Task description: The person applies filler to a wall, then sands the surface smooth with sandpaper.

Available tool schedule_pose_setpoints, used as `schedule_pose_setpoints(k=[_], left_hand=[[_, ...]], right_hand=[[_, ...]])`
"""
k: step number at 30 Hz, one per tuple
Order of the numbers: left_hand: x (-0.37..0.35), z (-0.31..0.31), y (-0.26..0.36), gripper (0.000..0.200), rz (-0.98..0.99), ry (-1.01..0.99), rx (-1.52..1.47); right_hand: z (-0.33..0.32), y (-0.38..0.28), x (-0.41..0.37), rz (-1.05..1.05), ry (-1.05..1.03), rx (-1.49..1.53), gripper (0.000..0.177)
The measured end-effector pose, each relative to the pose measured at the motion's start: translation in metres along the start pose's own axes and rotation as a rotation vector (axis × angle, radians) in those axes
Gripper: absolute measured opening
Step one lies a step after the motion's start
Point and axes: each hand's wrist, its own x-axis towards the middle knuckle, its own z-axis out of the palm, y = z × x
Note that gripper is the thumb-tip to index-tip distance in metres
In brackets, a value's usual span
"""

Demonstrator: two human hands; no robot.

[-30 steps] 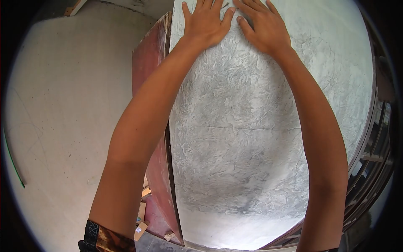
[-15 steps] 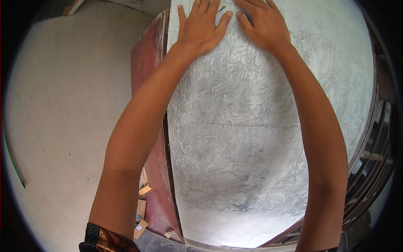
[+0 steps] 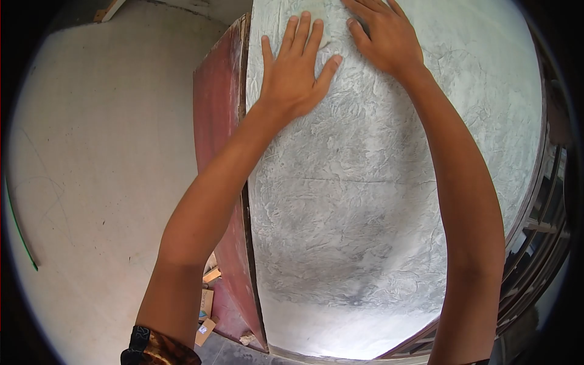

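My left hand (image 3: 295,76) lies flat with its fingers spread on a grey-white, wrinkled panel surface (image 3: 340,213). A thin pale piece (image 3: 323,41) shows beside its index finger, partly hidden under the fingers; what it is I cannot tell. To the right, my right hand (image 3: 389,39) rests on the same surface with its fingers stretched towards the top edge. Its thumb stands apart from the fingers, with a dark shadow between. The panel has creases and rough ridges, and a thin line runs across its middle.
A worn red board (image 3: 219,109) edges the panel on the left. Beyond it is a plain beige wall (image 3: 109,152) with a green strip (image 3: 23,237). Cardboard boxes (image 3: 205,304) lie low behind my left arm. Dark slatted framing (image 3: 535,225) stands at the right.
My left hand has slid down the panel towards me, and the thin pale piece beside its fingers has shifted down too. My right hand has barely moved.
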Motion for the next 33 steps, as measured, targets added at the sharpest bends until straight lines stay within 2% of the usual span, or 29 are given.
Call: schedule_pose_setpoints(k=[3,5,7,8,9,11,15,17,19,20,21,23,26,31,33], left_hand=[[0.006,0.0,-0.006,0.073,0.025,-0.013,0.023],[0.035,0.002,-0.014,0.073,0.044,0.002,0.029],[0.074,0.0,-0.019,0.071,-0.075,-0.127,0.096],[0.074,0.001,-0.019,0.071,-0.067,-0.122,0.085],[0.066,0.003,-0.017,0.071,-0.068,-0.123,0.081],[0.029,0.007,-0.008,0.073,0.012,0.015,-0.015],[-0.008,-0.001,0.003,0.076,0.044,-0.048,0.028],[0.033,0.008,-0.011,0.076,0.037,-0.016,0.022],[0.07,0.006,-0.018,0.072,-0.047,-0.096,-0.047],[0.072,0.002,-0.014,0.073,-0.077,-0.142,0.071],[0.062,0.001,-0.011,0.073,-0.078,-0.143,0.071],[0.03,0.001,-0.003,0.076,0.013,-0.02,-0.007],[-0.019,-0.002,0.011,0.076,0.033,-0.054,0.014],[0.062,0.002,-0.01,0.075,-0.009,0.046,-0.038],[0.078,-0.001,-0.009,0.072,-0.134,-0.167,0.084]], right_hand=[[-0.005,-0.004,0.0,0.026,-0.009,0.019,0.049],[0.0,-0.001,0.002,0.021,0.008,0.008,0.049],[0.001,-0.001,0.001,0.014,0.006,0.002,0.049],[0.0,-0.002,0.001,0.017,0.012,0.018,0.049],[-0.002,-0.002,0.0,0.021,0.019,0.036,0.049],[0.0,0.002,-0.001,0.021,0.017,0.029,0.049],[0.003,0.002,0.0,0.01,0.027,0.012,0.049],[0.002,0.003,0.001,0.011,0.037,0.008,0.049],[-0.003,-0.003,-0.002,0.005,0.029,0.012,0.049],[-0.008,-0.007,-0.002,0.02,0.018,0.02,0.048],[-0.011,-0.01,-0.002,0.036,0.008,0.03,0.048],[0.0,-0.001,-0.001,0.02,0.022,0.025,0.048],[0.002,0.003,-0.001,0.003,0.04,0.032,0.048],[0.001,0.001,0.0,-0.003,0.061,0.015,0.046],[0.002,-0.001,-0.001,0.001,0.087,0.053,0.045]])
